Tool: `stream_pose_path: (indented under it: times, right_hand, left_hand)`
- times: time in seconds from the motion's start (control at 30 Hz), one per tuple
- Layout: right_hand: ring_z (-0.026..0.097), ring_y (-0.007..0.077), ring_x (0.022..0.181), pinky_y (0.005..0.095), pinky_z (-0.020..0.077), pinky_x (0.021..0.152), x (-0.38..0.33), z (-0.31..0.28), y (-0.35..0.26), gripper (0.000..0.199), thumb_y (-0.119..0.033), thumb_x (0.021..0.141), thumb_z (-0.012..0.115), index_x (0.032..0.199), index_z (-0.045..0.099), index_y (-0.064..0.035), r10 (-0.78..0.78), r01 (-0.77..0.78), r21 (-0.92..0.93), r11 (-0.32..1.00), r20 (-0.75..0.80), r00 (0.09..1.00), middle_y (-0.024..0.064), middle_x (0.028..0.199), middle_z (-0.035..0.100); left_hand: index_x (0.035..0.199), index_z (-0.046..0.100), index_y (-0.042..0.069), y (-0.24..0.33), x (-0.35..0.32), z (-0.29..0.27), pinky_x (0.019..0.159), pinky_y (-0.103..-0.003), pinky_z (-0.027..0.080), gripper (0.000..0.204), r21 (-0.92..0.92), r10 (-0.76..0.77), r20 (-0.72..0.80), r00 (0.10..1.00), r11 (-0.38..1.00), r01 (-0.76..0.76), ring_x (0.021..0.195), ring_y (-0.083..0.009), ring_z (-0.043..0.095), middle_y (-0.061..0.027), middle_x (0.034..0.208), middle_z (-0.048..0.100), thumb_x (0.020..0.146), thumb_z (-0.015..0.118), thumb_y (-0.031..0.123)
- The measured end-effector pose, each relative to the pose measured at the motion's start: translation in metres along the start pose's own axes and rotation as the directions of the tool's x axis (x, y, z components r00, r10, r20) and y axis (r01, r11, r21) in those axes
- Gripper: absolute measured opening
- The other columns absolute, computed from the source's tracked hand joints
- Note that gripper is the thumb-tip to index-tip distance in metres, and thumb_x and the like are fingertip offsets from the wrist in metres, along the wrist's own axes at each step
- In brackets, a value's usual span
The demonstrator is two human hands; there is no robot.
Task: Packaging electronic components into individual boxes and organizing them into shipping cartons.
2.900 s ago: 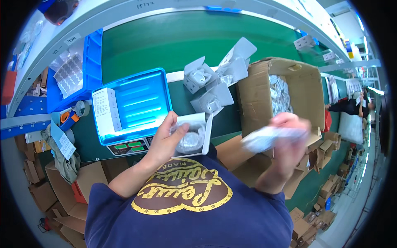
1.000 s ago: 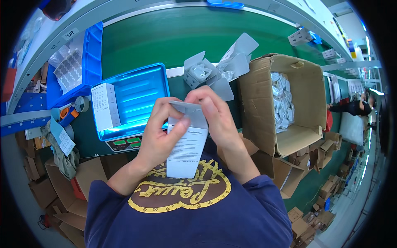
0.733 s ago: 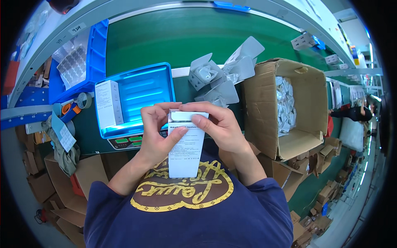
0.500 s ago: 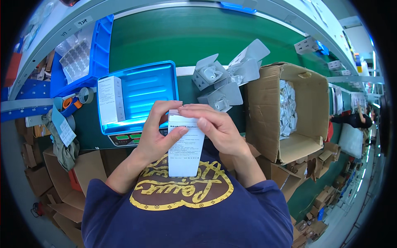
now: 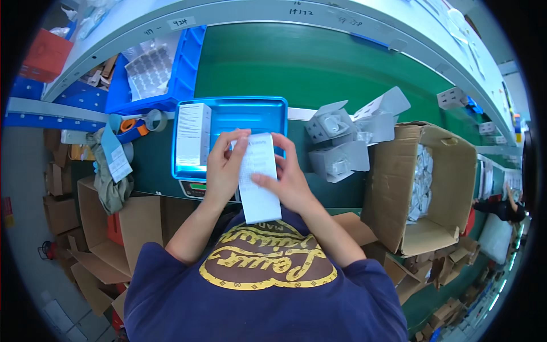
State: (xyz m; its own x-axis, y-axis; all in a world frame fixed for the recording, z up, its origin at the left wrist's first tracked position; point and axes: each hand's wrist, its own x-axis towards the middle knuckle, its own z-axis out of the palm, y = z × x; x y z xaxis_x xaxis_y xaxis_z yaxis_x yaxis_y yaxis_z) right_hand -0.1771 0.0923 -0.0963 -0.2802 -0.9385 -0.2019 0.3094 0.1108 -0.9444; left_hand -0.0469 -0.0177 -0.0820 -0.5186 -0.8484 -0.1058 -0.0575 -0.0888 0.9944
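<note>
You hold a long white printed leaflet (image 5: 257,178) between both hands, just above the near edge of the blue tray (image 5: 268,111) that sits on a weighing scale (image 5: 196,189). Your left hand (image 5: 224,166) pinches the sheet's left edge near the top, fingers curled over it; your right hand (image 5: 289,179) grips the right edge, thumb lying across the face of the paper. The sheet hangs flat and unfolded toward your chest, so this looks like the start of a fold. A clean fold would call for bringing the hanging end up square to the top edge before creasing. A white box (image 5: 192,134) lies in the tray at its left. To your right, 3 open grey cartons (image 5: 341,137) rest on the green belt (image 5: 319,62), beside a large cardboard box (image 5: 424,188) of wrapped parts.
</note>
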Motion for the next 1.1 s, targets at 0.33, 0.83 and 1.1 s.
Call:
stream_pose_path:
  times: [0.33,0.83,1.1]
  right_hand:
    - [0.053,0.0418,0.119,0.0437,0.0442,0.100,0.081,0.015,0.052,0.094,-0.034,0.083,0.075,0.148,0.020,0.0048,0.117,-0.038,-0.681,0.731,0.070,0.991,0.0283,0.129,0.052]
    - [0.065,0.0138,0.081,0.0237,0.0532,0.070,-0.187,-0.211,-0.144,0.028,-0.020,0.093,0.061,0.111,0.056,0.0010,-0.291,0.164,-0.340,0.926,-0.366,0.884,0.0128,0.102,0.068]
    - [0.053,0.0332,0.126,0.0382,0.0411,0.106,-0.142,-0.358,-0.028,0.099,-0.036,0.068,0.083,0.150,0.032,-0.0124,0.701,-0.851,-0.488,0.192,-0.539,0.467,0.0179,0.139,0.053]
  left_hand:
    - [0.148,0.033,0.014,-0.071,0.032,-0.119,0.110,-0.051,0.030,0.066,0.919,0.123,-0.224,0.967,0.356,0.167,0.133,-0.0433,0.040,-0.0238,0.141,0.046,0.095,0.052,0.047]
    - [0.150,0.022,0.001,-0.014,0.054,0.068,0.115,-0.042,0.029,0.081,0.055,-0.027,0.294,0.955,0.998,0.011,0.140,-0.0317,0.036,-0.0230,0.149,0.036,0.084,0.070,0.008]
    - [0.154,0.023,0.016,-0.075,0.131,0.111,0.117,-0.040,0.024,0.103,0.240,-0.156,0.625,0.765,0.971,0.002,0.143,-0.0301,0.030,-0.0159,0.149,0.040,0.065,0.071,-0.004]
